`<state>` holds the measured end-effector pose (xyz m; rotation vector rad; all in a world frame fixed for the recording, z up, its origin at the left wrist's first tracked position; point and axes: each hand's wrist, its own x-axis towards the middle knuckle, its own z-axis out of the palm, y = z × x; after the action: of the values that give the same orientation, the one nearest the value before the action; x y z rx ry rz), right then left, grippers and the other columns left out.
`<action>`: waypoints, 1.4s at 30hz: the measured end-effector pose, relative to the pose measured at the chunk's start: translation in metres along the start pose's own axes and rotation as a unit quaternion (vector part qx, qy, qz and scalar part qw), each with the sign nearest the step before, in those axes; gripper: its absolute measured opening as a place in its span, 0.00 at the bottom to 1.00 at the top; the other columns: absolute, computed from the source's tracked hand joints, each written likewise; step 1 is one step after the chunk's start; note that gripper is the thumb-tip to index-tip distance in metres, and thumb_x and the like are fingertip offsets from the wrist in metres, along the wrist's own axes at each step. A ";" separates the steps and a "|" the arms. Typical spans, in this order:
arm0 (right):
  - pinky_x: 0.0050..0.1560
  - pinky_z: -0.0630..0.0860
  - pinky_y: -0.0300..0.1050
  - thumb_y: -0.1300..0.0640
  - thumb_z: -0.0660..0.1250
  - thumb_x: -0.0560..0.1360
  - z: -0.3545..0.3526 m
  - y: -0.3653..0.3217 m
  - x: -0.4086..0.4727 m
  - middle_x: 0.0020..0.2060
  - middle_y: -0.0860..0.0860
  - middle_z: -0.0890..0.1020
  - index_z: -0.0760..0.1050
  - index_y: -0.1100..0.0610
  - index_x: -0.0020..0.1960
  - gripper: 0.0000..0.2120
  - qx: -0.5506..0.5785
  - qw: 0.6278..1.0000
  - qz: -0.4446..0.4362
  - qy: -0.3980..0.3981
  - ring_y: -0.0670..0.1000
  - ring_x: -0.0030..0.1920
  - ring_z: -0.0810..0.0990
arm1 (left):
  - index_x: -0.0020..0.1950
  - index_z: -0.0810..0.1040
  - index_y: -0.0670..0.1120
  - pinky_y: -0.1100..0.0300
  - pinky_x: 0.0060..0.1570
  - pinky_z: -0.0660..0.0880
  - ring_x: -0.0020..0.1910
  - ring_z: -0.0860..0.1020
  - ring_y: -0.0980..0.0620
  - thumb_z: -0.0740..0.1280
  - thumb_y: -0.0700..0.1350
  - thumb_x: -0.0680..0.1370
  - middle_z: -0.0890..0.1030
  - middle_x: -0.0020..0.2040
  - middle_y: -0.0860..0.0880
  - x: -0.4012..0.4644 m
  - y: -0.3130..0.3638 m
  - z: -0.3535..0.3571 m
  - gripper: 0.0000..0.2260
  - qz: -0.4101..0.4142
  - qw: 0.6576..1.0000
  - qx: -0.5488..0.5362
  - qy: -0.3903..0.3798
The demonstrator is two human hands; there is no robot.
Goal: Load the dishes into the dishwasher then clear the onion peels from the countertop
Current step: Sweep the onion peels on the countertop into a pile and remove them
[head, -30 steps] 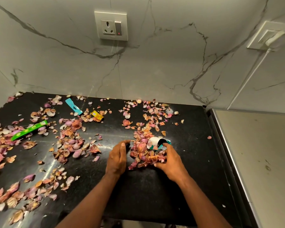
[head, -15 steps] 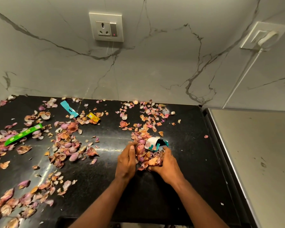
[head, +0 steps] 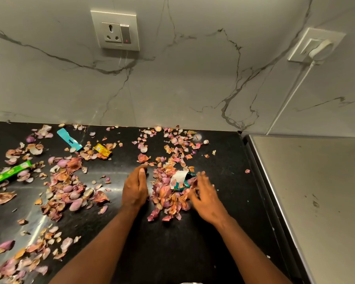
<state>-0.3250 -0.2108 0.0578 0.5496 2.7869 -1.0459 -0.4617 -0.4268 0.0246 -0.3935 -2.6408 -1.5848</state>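
Pink and orange onion peels lie all over the black countertop (head: 223, 232). A gathered pile of peels (head: 168, 195) sits between my hands, with a white and teal wrapper (head: 179, 178) on top. My left hand (head: 134, 188) stands on edge with straight fingers just left of the pile. My right hand (head: 203, 196) lies on the pile's right side, fingers spread and relaxed against the peels. More peels form a heap at the left (head: 68, 189) and a scatter near the wall (head: 178, 142).
A green wrapper (head: 8, 173), a blue wrapper (head: 69, 139) and a yellow wrapper (head: 101, 149) lie among the peels at the left. A steel appliance top (head: 316, 201) adjoins the counter on the right. A wall socket (head: 116, 30) and a plugged white cord (head: 291, 89) are on the marble wall.
Both hands pressed in on the pile half a second ago. Now they have drawn apart again, the left hand moving away from the peels, and the pile lies looser.
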 end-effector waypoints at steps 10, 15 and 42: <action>0.71 0.74 0.42 0.62 0.65 0.80 -0.020 0.012 0.016 0.72 0.47 0.78 0.74 0.50 0.75 0.24 0.021 0.957 -0.214 0.195 0.42 0.71 0.76 | 0.59 0.80 0.50 0.56 0.48 0.70 0.46 0.73 0.59 0.50 0.55 0.86 0.79 0.49 0.54 0.007 -0.005 0.007 0.20 0.042 0.997 0.072 0.001; 0.76 0.69 0.52 0.62 0.67 0.80 -0.053 0.063 0.053 0.71 0.50 0.78 0.79 0.53 0.70 0.19 -0.007 0.948 -0.074 0.309 0.50 0.72 0.74 | 0.62 0.78 0.51 0.55 0.51 0.72 0.50 0.75 0.57 0.50 0.55 0.87 0.80 0.52 0.54 0.007 -0.009 0.008 0.19 0.041 0.995 0.086 -0.004; 0.83 0.45 0.55 0.38 0.51 0.85 -0.014 0.056 0.071 0.84 0.54 0.51 0.51 0.54 0.84 0.34 -0.108 0.973 0.103 0.178 0.52 0.84 0.45 | 0.65 0.77 0.53 0.54 0.57 0.74 0.55 0.75 0.56 0.50 0.56 0.86 0.80 0.56 0.53 0.006 -0.004 0.008 0.18 0.034 0.994 0.106 -0.009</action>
<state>-0.3700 -0.1419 0.0180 1.0621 3.0010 -0.6452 -0.4672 -0.4207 0.0188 -0.4821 -2.7407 -1.2707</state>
